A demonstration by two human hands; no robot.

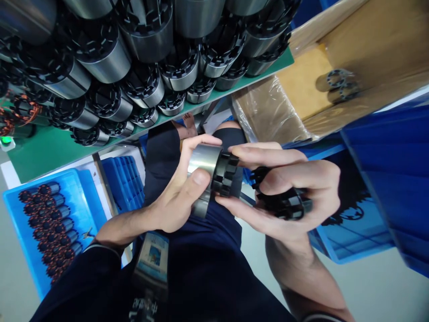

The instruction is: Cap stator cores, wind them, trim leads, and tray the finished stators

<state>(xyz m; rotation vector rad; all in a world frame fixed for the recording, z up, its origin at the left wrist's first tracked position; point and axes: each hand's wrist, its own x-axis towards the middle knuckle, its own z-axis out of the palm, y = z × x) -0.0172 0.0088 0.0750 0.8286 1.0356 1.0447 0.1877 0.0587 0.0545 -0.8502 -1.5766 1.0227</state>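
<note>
My left hand [179, 194] is wrapped round a silver metal ring [205, 161], its thumb across the outer wall. A black toothed plastic piece [226, 173] sits at the ring's right-hand end. The thumb and a finger of my right hand [301, 179] touch this piece at its upper and lower edges. More black plastic pieces [284, 203] are held in the curled fingers and palm of my right hand. Both hands are above my lap, close together. The far side of the ring is hidden.
Rows of metal rings with black inserts [144, 85] stand on a green shelf [40, 152] ahead. A blue tray [82, 188] of copper-wound parts is at left. At right are a plastic-lined cardboard box [311, 85] and a blue bin [355, 241] with black pieces.
</note>
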